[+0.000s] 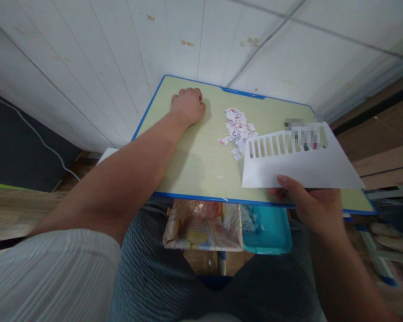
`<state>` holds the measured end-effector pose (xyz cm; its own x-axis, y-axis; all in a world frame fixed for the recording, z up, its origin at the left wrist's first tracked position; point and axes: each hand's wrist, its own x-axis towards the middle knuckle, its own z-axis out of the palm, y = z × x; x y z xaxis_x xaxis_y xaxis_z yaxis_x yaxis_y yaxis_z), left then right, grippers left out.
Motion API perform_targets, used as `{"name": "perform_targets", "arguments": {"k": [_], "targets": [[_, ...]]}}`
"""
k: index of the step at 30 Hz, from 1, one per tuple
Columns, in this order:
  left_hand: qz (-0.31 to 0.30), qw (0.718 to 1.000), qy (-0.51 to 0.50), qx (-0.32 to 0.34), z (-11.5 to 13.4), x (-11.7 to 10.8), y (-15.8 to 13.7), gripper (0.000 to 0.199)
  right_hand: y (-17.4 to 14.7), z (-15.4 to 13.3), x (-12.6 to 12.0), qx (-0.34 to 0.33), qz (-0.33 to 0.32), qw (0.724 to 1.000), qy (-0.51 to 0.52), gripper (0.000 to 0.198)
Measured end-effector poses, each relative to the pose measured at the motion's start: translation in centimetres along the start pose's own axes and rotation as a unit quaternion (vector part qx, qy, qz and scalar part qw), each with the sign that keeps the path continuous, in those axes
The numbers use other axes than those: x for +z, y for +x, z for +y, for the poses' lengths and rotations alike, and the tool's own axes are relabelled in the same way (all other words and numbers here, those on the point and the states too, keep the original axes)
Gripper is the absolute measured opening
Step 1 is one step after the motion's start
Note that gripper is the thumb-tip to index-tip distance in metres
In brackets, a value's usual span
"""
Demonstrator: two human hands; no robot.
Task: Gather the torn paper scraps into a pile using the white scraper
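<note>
My left hand (187,106) rests as a closed fist on the far left part of a small pale-green desk (195,165) with a blue rim, holding nothing. My right hand (314,208) grips the near edge of a white sheet of paper (298,165) that has a row of slots cut along its top. The sheet lies flat over the desk's right side. A small pile of torn paper scraps (237,129), white and pink, lies in the middle of the desk, just left of the sheet and right of my fist.
Under the desk's front edge hang a plastic bag (203,226) and a teal tray (268,230) with some scraps inside. White panelled wall stands behind the desk. A white cable (42,141) runs at left; wooden boards lie at right.
</note>
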<state>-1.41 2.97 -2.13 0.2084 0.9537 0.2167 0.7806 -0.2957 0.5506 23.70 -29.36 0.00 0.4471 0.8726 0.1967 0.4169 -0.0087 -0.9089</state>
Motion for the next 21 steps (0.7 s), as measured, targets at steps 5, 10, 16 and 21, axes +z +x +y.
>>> {"name": "perform_targets", "arguments": {"k": [5,10,16,21], "targets": [[-0.01,1.0,-0.02,-0.004,0.1,0.0,0.0,0.063,-0.2,-0.2,-0.8,-0.025,-0.007,1.0,-0.004,0.032],[-0.004,1.0,-0.005,-0.012,0.2,-0.1,0.1,0.058,-0.3,0.1,-2.4,-0.026,-0.031,0.999,-0.009,0.028],[-0.014,1.0,-0.008,-0.015,0.4,-0.3,-0.1,0.057,-0.6,0.4,-3.2,-0.024,-0.007,1.0,0.0,0.03],[-0.038,0.998,0.039,-0.031,1.1,-0.6,-0.4,0.072,-0.7,0.2,-2.1,0.006,-0.004,1.0,0.026,0.028]]}}
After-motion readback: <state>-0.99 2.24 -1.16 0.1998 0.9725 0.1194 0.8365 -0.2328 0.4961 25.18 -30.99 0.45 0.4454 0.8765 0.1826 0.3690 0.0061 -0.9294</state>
